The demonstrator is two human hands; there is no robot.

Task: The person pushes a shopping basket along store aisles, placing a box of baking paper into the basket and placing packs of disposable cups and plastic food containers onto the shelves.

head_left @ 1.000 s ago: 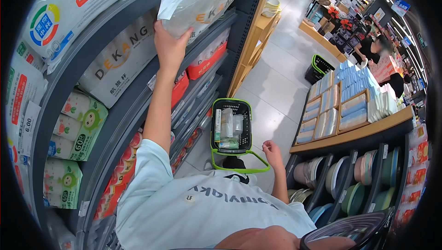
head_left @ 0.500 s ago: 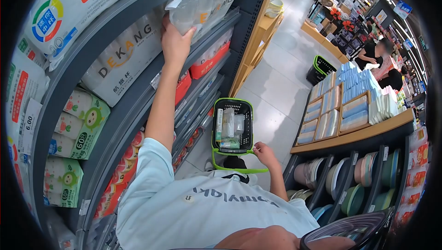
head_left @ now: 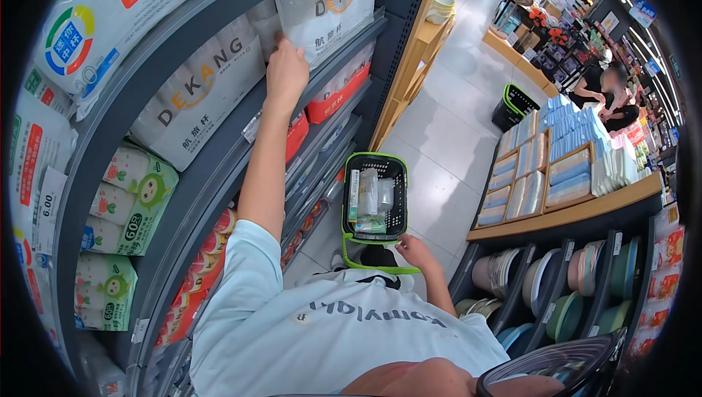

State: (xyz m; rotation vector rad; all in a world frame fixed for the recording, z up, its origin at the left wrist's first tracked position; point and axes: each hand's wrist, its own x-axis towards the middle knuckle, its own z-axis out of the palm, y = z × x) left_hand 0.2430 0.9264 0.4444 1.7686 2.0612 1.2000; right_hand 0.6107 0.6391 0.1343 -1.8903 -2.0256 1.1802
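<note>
Right at the lower edge, glasses (head_left: pixel 552 368), cut off, and a pale shirt (head_left: pixel 344 324) beyond, its print upside down. Out to the left, left hand (head_left: pixel 287 68) up at the lower left edge of the pack (head_left: pixel 327 13), fingers partly bent, tips mostly hidden there; gripping or merely touching, impossible to tell. Upright on the upper shelf (head_left: pixel 219 145), the pack, with a second pack (head_left: pixel 197 93) to its left and a clear pack (head_left: pixel 265 28) half hidden between. Below, red packs (head_left: pixel 340 93), partly behind shelf edges; nearer, green packs (head_left: pixel 131 199), blurred toward the dark rim of the view. Lower down, right hand (head_left: pixel 417 252) over the handle (head_left: pixel 380 269) of the basket (head_left: pixel 374 196), fingers loosely curled, contact with it unclear. Inside the basket, clear and green-marked goods (head_left: pixel 369 196), overlapping and hard to make out. To the right, bowls (head_left: pixel 497 273) in slots under stacked cloths (head_left: pixel 574 134), standing in the way of the floor behind. Past them, another basket (head_left: pixel 515 107) and a person (head_left: pixel 601 93), bent low, legs hidden by the cloths. Farthest, crowded goods (head_left: pixel 545 24), too small to name
</note>
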